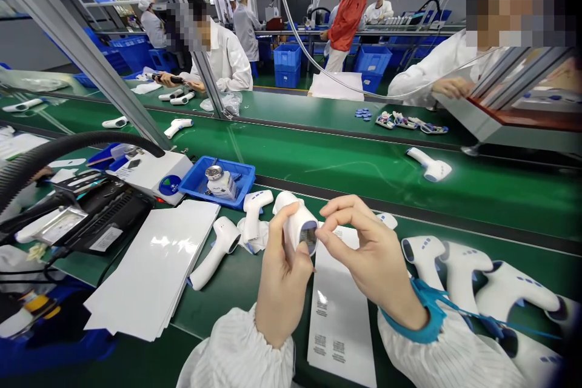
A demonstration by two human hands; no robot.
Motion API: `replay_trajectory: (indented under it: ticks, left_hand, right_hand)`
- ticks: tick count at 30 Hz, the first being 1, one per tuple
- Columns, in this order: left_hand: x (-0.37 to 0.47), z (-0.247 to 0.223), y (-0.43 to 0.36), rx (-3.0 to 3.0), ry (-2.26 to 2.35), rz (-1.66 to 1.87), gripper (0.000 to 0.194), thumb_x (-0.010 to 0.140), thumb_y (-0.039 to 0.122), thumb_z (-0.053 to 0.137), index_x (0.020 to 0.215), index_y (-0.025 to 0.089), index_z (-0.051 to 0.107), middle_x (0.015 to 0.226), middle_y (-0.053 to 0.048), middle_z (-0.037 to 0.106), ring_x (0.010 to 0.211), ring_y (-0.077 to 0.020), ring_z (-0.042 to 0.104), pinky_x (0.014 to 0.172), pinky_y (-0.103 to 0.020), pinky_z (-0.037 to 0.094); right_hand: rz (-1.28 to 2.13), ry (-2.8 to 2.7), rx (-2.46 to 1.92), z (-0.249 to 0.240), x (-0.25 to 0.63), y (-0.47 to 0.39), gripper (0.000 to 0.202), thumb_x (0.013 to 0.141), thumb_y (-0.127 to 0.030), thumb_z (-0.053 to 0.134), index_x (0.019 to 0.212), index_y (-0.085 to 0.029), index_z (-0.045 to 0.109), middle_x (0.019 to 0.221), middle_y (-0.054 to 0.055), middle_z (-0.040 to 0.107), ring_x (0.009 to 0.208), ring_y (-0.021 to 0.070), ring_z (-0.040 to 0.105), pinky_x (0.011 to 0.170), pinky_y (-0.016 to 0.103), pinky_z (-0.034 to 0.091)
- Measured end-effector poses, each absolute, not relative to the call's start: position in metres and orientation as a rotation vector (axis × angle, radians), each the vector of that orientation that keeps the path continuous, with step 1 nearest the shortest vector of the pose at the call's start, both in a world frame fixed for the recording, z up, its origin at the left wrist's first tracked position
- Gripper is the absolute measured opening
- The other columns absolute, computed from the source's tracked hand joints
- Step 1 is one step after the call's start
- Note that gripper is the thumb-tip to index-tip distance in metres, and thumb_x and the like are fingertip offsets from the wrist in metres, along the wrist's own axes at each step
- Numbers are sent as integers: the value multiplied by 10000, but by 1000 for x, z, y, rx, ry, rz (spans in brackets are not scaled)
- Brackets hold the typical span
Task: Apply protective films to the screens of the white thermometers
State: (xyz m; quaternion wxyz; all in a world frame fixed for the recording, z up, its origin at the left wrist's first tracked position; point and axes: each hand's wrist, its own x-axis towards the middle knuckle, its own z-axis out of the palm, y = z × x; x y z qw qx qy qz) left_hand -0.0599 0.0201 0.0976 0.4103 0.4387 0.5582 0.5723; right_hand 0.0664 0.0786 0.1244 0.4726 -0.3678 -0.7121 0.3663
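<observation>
My left hand (pixel 282 276) is wrapped round a white infrared thermometer (pixel 294 213), its blue-rimmed display end turned towards me and the thumb on the edge of the screen. Close by on the right, my right hand (pixel 370 254) has thumb and index finger pinched together at the rim of the screen. What those fingertips hold, if anything, is too small to make out. Beneath the hands lies a white label sheet (pixel 343 321) with small printed text. Left of my left hand rest one white thermometer (pixel 213 253) and another thermometer (pixel 255 209) on crumpled white material.
Several white thermometers (pixel 468 264) lie at the right. A blue tray (pixel 186 182) with a metal-topped bottle stands behind a stack of white sheets (pixel 152 273). A green conveyor belt (pixel 291 148) carries a thermometer (pixel 431 167). Co-workers in white sit across it; a metal post rises at left.
</observation>
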Motion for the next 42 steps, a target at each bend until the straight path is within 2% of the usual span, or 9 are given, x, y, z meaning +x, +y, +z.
replay_trajectory:
  ticks: [3,7,10,15,18,22,29,33,42]
  left_hand:
    - [-62,97,22,1121,1407,1473,380,935,207,445,1265,396,438,1188,6,504,961,-159,539,883,-311,467]
    - [-64,98,24,1134,1392,1502,380,923,211,473,1266,372,446,1166,2,530,1009,-160,543,895,-291,451]
    - [-66,97,25,1064,1347,1482,381,915,230,487,1273,355,445,1110,-16,546,933,-168,574,843,-302,479]
    - [-72,99,27,865,1276,1373,396,901,325,508,1291,327,447,966,-29,553,567,-114,531,534,-260,482]
    - [-75,104,26,757,1132,1272,478,894,355,504,1352,360,366,832,5,521,446,-87,463,418,-233,426]
    - [-74,110,24,811,1120,1292,598,770,174,608,1315,346,431,950,-19,555,605,-133,555,508,-250,496]
    - [-68,115,22,909,1236,1419,611,695,57,582,1262,272,511,1124,-64,580,1089,-294,559,850,-394,534]
    - [-68,112,23,982,1236,1375,629,708,45,576,1283,279,471,1204,-58,549,1178,-300,516,932,-432,506]
    - [-70,94,30,1042,1064,1458,816,752,224,721,1407,365,256,1312,-58,455,1045,-235,588,836,-358,548]
  right_hand:
    - [931,-1770,-874,128,63,75,127,846,-226,628,728,-231,583,805,16,627,783,173,619,719,326,527]
    - [1001,-1772,-983,129,59,68,161,830,-266,664,900,-245,521,732,-20,647,646,135,617,599,267,527]
    - [1084,-1747,-1007,129,57,67,289,804,-238,681,1004,-258,473,705,-39,652,632,135,626,578,257,529]
    - [1277,-1583,-990,129,58,75,162,862,-261,595,965,-254,471,605,-76,554,497,104,547,490,236,480]
    - [1164,-1606,-972,125,57,80,193,848,-277,623,1004,-261,511,805,-18,600,715,136,608,642,274,527]
    - [1044,-1847,-870,120,51,83,383,770,-279,718,1113,-274,547,1172,52,557,1114,228,541,933,386,482]
    - [860,-1797,-854,120,44,86,35,860,-236,634,890,-249,647,928,29,661,925,208,619,832,381,499]
    - [843,-1758,-846,118,45,85,63,882,-217,601,896,-249,654,933,29,658,934,202,615,847,377,498]
    - [1532,-1676,-910,110,46,66,628,839,-335,638,1382,-326,324,1427,59,381,1302,237,411,1068,424,397]
